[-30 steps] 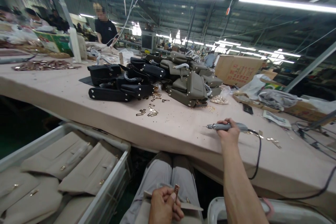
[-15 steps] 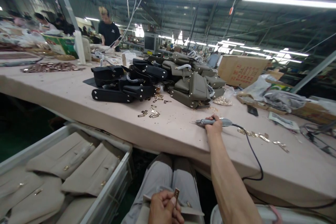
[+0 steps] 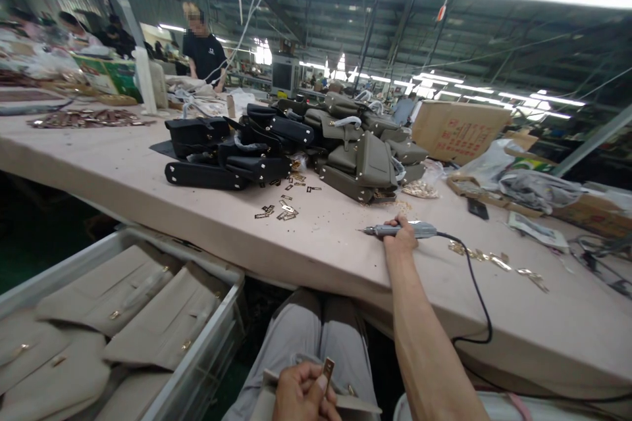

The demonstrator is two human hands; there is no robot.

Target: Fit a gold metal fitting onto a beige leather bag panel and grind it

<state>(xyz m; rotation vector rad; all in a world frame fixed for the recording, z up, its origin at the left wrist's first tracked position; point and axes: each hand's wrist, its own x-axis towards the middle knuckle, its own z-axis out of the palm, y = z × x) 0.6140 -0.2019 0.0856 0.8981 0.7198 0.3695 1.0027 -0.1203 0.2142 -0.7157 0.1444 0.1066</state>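
Observation:
My right hand point(image 3: 402, 235) is wrapped round a grey electric screwdriver point(image 3: 422, 229) over the table, its tip pointing left and its black cord trailing right. Low in the view, my left hand point(image 3: 301, 391) pinches a small flat metal plate point(image 3: 328, 371) with holes, held upright between thumb and finger. Beneath that hand a beige bag panel point(image 3: 358, 404) with a gold fitting lies across my lap. Small metal plates point(image 3: 287, 210) lie scattered on the table left of the screwdriver. More gold metal pieces point(image 3: 498, 262) lie to its right.
Black bags point(image 3: 222, 151) and olive bags point(image 3: 363, 161) are heaped mid-table point(image 3: 320, 243). A plastic crate point(image 3: 197, 348) of beige panels stands at lower left. A cardboard box point(image 3: 457, 131) and a phone point(image 3: 477, 208) are at right. A person in black point(image 3: 205, 56) stands beyond the table.
The view has shifted slightly. My right hand still grips the screwdriver, whose tip sits a little further left. The plate stays pinched in my left hand.

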